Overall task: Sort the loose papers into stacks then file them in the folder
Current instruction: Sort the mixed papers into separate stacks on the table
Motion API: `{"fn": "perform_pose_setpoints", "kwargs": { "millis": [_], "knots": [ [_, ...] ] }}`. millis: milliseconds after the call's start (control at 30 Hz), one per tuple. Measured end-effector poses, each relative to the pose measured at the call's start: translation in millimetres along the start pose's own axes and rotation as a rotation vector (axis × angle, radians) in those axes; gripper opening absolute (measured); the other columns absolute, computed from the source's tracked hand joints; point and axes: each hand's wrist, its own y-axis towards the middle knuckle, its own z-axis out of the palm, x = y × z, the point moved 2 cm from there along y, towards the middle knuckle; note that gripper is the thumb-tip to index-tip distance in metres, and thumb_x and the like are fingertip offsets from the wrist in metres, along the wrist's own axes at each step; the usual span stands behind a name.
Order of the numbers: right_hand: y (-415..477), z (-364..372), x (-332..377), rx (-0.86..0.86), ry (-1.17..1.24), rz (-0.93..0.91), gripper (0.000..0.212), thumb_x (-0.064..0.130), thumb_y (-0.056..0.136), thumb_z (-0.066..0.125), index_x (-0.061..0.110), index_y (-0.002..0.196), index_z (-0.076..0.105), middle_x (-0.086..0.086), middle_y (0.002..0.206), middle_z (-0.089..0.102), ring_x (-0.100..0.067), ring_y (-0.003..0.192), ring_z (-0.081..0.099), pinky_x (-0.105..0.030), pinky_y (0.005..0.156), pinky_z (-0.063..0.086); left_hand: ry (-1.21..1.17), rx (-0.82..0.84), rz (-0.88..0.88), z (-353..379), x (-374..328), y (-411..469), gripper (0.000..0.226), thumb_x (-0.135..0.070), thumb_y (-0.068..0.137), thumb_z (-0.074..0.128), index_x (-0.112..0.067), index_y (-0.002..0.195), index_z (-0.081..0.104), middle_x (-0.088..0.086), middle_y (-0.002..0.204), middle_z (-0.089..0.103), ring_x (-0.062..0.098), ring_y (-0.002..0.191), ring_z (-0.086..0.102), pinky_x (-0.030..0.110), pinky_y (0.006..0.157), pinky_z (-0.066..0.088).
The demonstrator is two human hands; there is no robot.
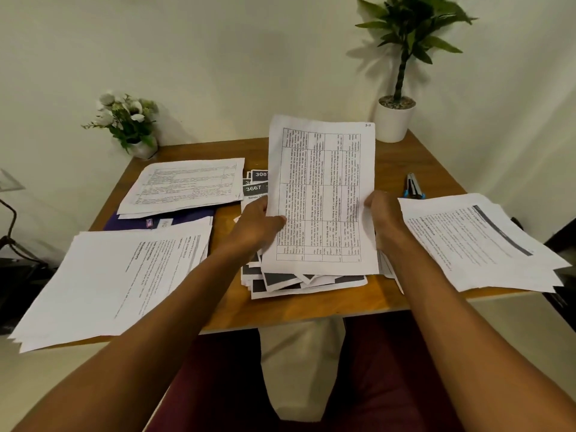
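Near stack (pixel 103 275) at 8 o'clock, far stack (pixel 184 185) at 10, folder (pixel 174 221) between. Left hand (pixel 258 226) and right hand (pixel 386 219) fingers pinch sheet (pixel 324 194) over unsorted pile (pixel 299 283), centre. Right stack (pixel 473 241) at 3. Sorting about midway; filing not begun.

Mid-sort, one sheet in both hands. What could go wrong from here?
The near-left stack and right stack overhang the table; a brushing forearm could send sheets to the floor. The purple folder lies partly buried under the far-left stack, so pulling it out may scramble that stack. The left hand and right hand hold the gridded sheet over the untidy centre pile; dropped there, it gets re-mixed.
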Motion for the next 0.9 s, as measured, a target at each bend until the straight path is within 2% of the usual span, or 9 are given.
{"fn": "perform_pose_setpoints", "kwargs": {
  "millis": [67, 100, 167, 267, 433, 533, 667, 767, 900],
  "knots": [
    [0, 3, -2, 0.034, 0.027, 0.011, 0.019, 0.003, 0.096, 0.048, 0.008, 0.088, 0.065, -0.015, 0.115, 0.069, -0.032, 0.105, 0.064, -0.043, 0.096, 0.052, -0.007, -0.033, 0.007, -3, -2, 0, 0.034, -0.019, 0.099, 0.066, -0.021, 0.132, 0.061, -0.014, 0.101, 0.065, -0.008, 0.059, 0.064, 0.007, 0.042, 0.046],
    [-1, 4, -2, 0.046, 0.030, -0.005, 0.022, 0.003, 0.095, 0.046, 0.006, 0.094, 0.067, -0.016, 0.120, 0.069, -0.033, 0.105, 0.066, -0.042, 0.090, 0.055, -0.007, -0.047, 0.006, -3, -2, 1, 0.030, -0.022, 0.099, 0.066, -0.024, 0.129, 0.062, -0.017, 0.096, 0.064, -0.011, 0.055, 0.063, 0.007, 0.041, 0.044],
    [-2, 4, -4, 0.066, -0.008, -0.029, 0.023, 0.006, 0.093, 0.047, 0.011, 0.094, 0.069, -0.009, 0.113, 0.074, -0.027, 0.099, 0.069, -0.039, 0.080, 0.056, 0.005, -0.054, 0.011, -5, -2, 3, 0.019, -0.027, 0.100, 0.064, -0.029, 0.118, 0.061, -0.019, 0.094, 0.066, -0.012, 0.057, 0.065, 0.009, 0.042, 0.045],
    [-4, 6, -6, 0.150, -0.019, -0.090, 0.018, 0.022, 0.092, 0.059, 0.018, 0.105, 0.071, 0.007, 0.102, 0.078, -0.017, 0.099, 0.071, -0.037, 0.084, 0.055, 0.045, -0.099, 0.004, -13, 2, 3, 0.004, -0.034, 0.101, 0.062, -0.033, 0.104, 0.061, -0.019, 0.089, 0.069, -0.010, 0.060, 0.068, 0.011, 0.041, 0.046],
    [-7, 13, -9, 0.290, 0.199, -0.099, 0.026, 0.022, 0.093, 0.076, 0.018, 0.118, 0.071, -0.001, 0.108, 0.079, -0.022, 0.098, 0.076, -0.040, 0.079, 0.063, 0.136, -0.179, -0.063, -29, 1, 7, 0.031, -0.058, 0.099, 0.052, -0.031, 0.092, 0.066, -0.011, 0.085, 0.075, 0.012, 0.069, 0.075, 0.028, 0.057, 0.059],
    [-5, 20, -5, 0.187, 0.315, -0.075, 0.025, 0.015, 0.093, 0.074, 0.015, 0.118, 0.068, -0.004, 0.107, 0.078, -0.022, 0.092, 0.077, -0.040, 0.072, 0.063, -0.203, -0.020, -0.122, -45, 1, 5, 0.040, -0.063, 0.096, 0.053, -0.028, 0.107, 0.069, -0.003, 0.097, 0.079, 0.015, 0.080, 0.078, 0.028, 0.055, 0.059],
    [-6, 38, -2, 0.045, 0.434, 0.005, 0.024, 0.002, 0.097, 0.063, 0.021, 0.113, 0.064, -0.003, 0.114, 0.074, -0.025, 0.100, 0.074, -0.050, 0.084, 0.062, -0.640, 0.320, -0.126, -58, 4, -7, 0.067, -0.067, 0.093, 0.046, -0.021, 0.142, 0.053, 0.009, 0.133, 0.068, 0.031, 0.116, 0.069, 0.034, 0.075, 0.064],
    [-14, 60, -2, 0.094, 0.518, 0.061, 0.038, -0.008, 0.095, 0.060, 0.015, 0.125, 0.061, -0.006, 0.115, 0.074, -0.028, 0.101, 0.073, -0.052, 0.082, 0.062, -0.533, 0.305, -0.098, -50, 9, -11, 0.059, -0.055, 0.095, 0.052, -0.022, 0.144, 0.050, 0.008, 0.134, 0.067, 0.033, 0.120, 0.067, 0.044, 0.088, 0.062],
    [-36, 98, -5, 0.211, 0.486, 0.082, 0.048, -0.016, 0.088, 0.061, 0.008, 0.129, 0.062, -0.013, 0.116, 0.074, -0.030, 0.096, 0.075, -0.041, 0.067, 0.063, -0.457, 0.053, -0.126, -46, 21, -4, 0.035, -0.017, 0.100, 0.063, -0.019, 0.134, 0.057, 0.006, 0.125, 0.071, 0.030, 0.100, 0.075, 0.042, 0.074, 0.064]
  ]
}}
